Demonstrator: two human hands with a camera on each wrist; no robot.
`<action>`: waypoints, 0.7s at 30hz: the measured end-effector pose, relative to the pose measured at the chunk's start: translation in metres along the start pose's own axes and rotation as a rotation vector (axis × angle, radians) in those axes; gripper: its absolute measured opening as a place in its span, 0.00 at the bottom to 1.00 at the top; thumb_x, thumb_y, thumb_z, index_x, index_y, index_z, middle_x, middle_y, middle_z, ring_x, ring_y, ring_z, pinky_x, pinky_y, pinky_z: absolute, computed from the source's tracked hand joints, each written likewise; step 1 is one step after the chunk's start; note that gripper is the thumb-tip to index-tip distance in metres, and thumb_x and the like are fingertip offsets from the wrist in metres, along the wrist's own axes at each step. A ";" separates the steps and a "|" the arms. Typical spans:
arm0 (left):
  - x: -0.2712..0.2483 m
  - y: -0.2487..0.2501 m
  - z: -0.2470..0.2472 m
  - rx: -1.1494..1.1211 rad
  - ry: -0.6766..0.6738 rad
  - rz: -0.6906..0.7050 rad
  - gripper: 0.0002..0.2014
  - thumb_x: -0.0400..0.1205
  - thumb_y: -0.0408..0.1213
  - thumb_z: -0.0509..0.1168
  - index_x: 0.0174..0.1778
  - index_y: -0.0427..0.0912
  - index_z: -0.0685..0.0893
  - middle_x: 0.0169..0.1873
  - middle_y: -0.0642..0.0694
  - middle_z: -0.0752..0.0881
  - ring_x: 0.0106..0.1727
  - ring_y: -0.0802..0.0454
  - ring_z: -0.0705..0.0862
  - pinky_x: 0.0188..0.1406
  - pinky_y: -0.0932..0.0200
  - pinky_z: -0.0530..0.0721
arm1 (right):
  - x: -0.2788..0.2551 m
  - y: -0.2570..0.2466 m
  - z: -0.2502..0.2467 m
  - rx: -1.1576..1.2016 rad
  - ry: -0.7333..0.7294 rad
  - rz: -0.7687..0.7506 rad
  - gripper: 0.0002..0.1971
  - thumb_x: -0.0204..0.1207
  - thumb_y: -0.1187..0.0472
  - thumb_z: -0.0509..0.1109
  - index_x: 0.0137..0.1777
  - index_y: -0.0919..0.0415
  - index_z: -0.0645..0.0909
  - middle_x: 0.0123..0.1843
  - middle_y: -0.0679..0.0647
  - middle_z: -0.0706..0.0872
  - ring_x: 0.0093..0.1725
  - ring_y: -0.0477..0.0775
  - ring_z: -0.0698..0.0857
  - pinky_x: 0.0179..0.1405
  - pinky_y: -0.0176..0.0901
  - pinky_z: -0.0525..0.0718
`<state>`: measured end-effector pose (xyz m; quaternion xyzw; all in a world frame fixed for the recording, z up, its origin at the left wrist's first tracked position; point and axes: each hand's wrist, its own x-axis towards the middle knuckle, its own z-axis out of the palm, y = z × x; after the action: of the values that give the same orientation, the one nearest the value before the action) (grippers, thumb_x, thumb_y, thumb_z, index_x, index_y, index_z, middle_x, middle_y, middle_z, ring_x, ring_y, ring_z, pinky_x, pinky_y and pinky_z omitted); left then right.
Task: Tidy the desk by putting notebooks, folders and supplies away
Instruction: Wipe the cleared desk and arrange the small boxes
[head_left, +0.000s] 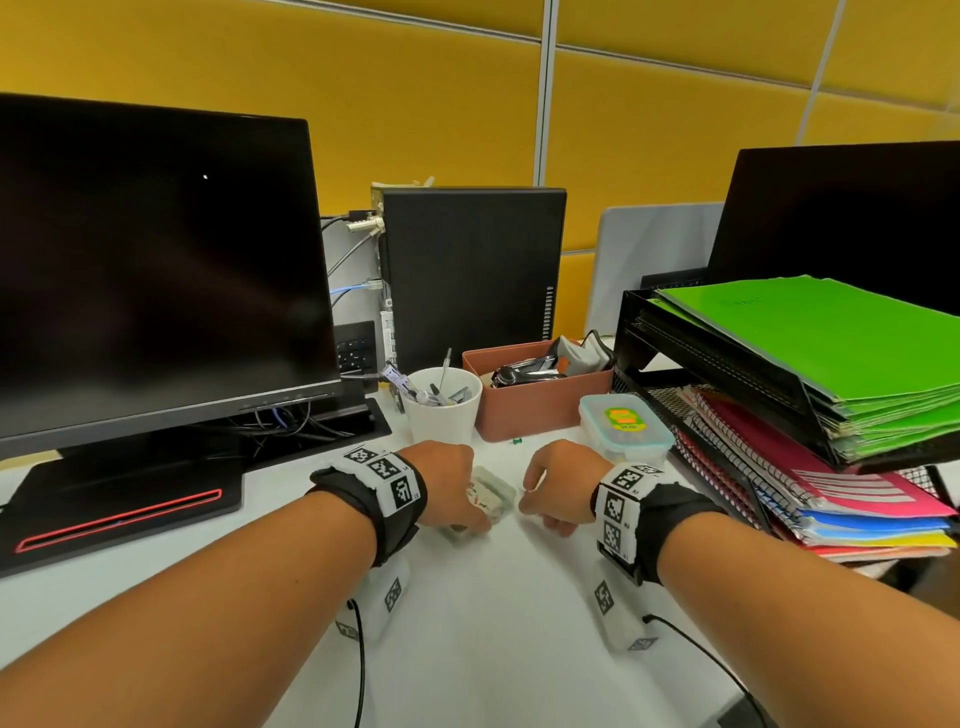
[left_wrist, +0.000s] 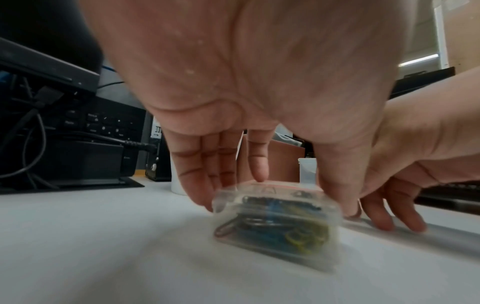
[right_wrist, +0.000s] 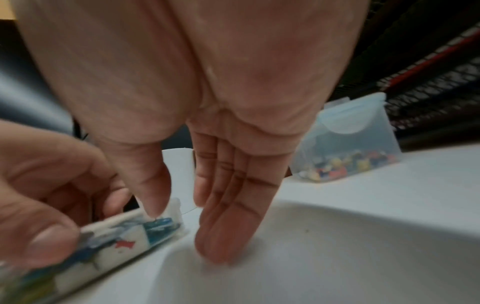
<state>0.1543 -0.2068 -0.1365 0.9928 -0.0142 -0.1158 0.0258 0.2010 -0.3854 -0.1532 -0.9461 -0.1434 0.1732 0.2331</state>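
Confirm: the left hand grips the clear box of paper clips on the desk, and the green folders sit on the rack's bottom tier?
Not quite. The left hand does grip the box of paper clips, but the head view shows the green folders on the rack's top tier.

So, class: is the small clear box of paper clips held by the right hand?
No, the left hand grips the clear box.

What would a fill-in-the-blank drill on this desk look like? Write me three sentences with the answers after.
1. The left hand grips a clear box filled with paper ____.
2. The top shelf of the black tray holds ____ folders.
3. The pens stand in a ____ cup.

Missing words: clips; green; white
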 end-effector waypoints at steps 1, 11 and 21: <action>-0.001 0.003 0.000 -0.024 0.005 -0.017 0.27 0.74 0.66 0.73 0.54 0.51 0.73 0.58 0.48 0.84 0.53 0.49 0.81 0.52 0.54 0.83 | -0.002 0.002 0.001 0.115 -0.039 0.031 0.13 0.80 0.62 0.74 0.57 0.73 0.87 0.45 0.64 0.94 0.46 0.66 0.94 0.51 0.54 0.94; 0.000 0.011 0.006 -0.331 -0.042 -0.089 0.29 0.70 0.54 0.82 0.59 0.41 0.83 0.50 0.43 0.93 0.44 0.48 0.95 0.54 0.48 0.92 | 0.017 -0.007 0.021 0.312 0.050 0.129 0.14 0.75 0.54 0.79 0.50 0.67 0.90 0.41 0.62 0.94 0.43 0.61 0.95 0.54 0.54 0.93; 0.002 -0.005 0.015 -0.377 -0.022 -0.073 0.30 0.67 0.43 0.85 0.57 0.52 0.75 0.48 0.47 0.88 0.37 0.50 0.92 0.43 0.53 0.94 | 0.036 -0.015 0.031 0.379 0.016 0.168 0.18 0.64 0.58 0.85 0.50 0.67 0.90 0.43 0.64 0.94 0.45 0.65 0.94 0.55 0.60 0.93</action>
<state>0.1527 -0.2024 -0.1514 0.9690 0.0435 -0.1281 0.2069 0.2181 -0.3481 -0.1808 -0.8953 -0.0270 0.2084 0.3928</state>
